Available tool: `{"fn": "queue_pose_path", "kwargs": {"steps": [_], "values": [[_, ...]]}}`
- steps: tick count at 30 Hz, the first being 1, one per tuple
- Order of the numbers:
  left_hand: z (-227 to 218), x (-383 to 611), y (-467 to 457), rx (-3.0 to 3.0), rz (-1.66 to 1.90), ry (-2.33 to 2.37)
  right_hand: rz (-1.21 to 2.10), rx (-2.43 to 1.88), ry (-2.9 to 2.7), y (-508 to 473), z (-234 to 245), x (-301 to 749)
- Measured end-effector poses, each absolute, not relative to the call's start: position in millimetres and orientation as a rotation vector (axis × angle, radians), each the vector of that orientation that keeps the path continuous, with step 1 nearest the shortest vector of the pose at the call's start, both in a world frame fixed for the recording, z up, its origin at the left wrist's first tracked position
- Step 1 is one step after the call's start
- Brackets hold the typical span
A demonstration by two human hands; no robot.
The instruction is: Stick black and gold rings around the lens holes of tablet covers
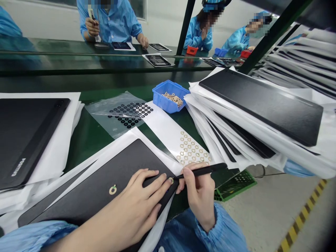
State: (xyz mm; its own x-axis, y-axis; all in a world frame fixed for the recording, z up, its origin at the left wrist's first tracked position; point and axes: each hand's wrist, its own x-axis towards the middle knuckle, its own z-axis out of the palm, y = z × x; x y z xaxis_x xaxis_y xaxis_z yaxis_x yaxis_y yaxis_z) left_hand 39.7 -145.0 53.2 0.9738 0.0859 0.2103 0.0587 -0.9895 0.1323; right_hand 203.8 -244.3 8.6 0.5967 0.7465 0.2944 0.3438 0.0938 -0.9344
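My left hand (143,199) lies flat with fingers spread on a black panel (86,194), which rests on white sheets. Its fingertips touch down beside a small tan ring (171,180) near the panel's right edge. Pinched in my right hand (201,196) is a pair of black tweezers (210,169), its tip pointing left at that ring. Whether the tip grips the ring is too small to tell. Another tan ring (112,189) with a green tab sits on the panel, left of my left hand.
Behind the panel lie a white sheet of tan rings (193,147), a clear bag with black rings (126,113) and a blue bin (168,98) of rings. Panels with sheets are stacked right (262,101) and left (31,140). Co-workers (115,24) sit across the bench.
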Motion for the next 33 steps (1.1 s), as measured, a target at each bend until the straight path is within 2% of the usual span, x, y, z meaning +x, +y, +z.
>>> {"fn": "queue_pose_path", "kwargs": {"steps": [4, 11, 22, 25, 28, 33], "values": [[53.8, 45.1, -146.3, 3.013, 0.300, 0.125, 0.253, -1.450, -0.923, -245.6, 9.2, 199.3], [50.4, 49.8, -152.3, 3.023, 0.273, 0.243, 0.331, -1.375, -0.894, -247.6, 4.2, 199.3], [52.2, 48.0, -149.2, 2.862, 0.331, 0.279, 0.180, -1.422, -1.090, -245.7, 5.2, 201.2], [52.4, 48.5, -149.5, 2.830, 0.358, 0.321, 0.245, -1.325, -1.056, -251.4, 6.5, 196.9], [51.4, 47.7, -149.5, 2.810, 0.390, 0.302, 0.304, -1.241, -1.062, -257.5, 25.8, 201.0], [51.8, 44.3, -150.2, 2.780, 0.410, 0.282, 0.082, -1.419, -1.346, -218.4, 84.2, 244.1]]}}
